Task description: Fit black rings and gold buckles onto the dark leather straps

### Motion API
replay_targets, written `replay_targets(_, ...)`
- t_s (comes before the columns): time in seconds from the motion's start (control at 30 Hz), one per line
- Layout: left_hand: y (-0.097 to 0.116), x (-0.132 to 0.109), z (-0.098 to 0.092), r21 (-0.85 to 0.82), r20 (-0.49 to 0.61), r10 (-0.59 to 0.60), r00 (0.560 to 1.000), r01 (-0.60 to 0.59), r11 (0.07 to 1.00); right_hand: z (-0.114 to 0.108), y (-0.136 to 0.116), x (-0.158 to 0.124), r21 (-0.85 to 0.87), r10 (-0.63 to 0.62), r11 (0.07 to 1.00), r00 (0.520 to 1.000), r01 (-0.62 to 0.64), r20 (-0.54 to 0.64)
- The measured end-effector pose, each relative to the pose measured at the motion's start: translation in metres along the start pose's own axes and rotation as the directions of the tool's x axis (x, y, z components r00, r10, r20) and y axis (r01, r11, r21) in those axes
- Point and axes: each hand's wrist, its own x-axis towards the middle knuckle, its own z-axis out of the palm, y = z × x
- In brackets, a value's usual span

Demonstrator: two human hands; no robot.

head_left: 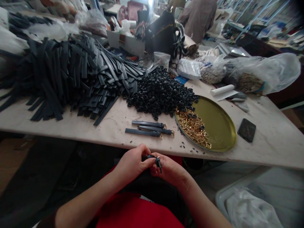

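My left hand [134,161] and my right hand [169,169] meet over my lap, just off the table's front edge. Between their fingertips they pinch a dark strap [158,162] with a small gold glint of a buckle on it; most of the strap is hidden by the fingers. Just beyond, on the table, lie three short dark straps with gold buckles [149,127]. Behind these is a heap of small black loops [161,91]. A round gold tray [218,123] on the right holds a pile of gold buckles [193,128] on its left side.
A large pile of dark strips [71,72] covers the table's left side. A dark phone [247,130] lies right of the tray. Plastic bags [268,72], a white roll [223,91] and a black bag [161,34] stand further back. A person [198,19] is in the background.
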Motion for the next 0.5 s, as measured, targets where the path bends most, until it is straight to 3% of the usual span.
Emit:
replay_targets(0.33,0.000,-0.005,0.006,-0.002,0.008,-0.008,1.000,0.008,1.000,-0.004,0.005,-0.003,-0.014,0.022,1.000,1.000,-0.022,0.016)
replay_targets(0.5,0.001,-0.014,0.003,-0.206,0.129,-0.021,0.991,0.047,0.977,0.004,0.012,-0.009,-0.059,-0.076,0.996,0.997,0.074,-0.027)
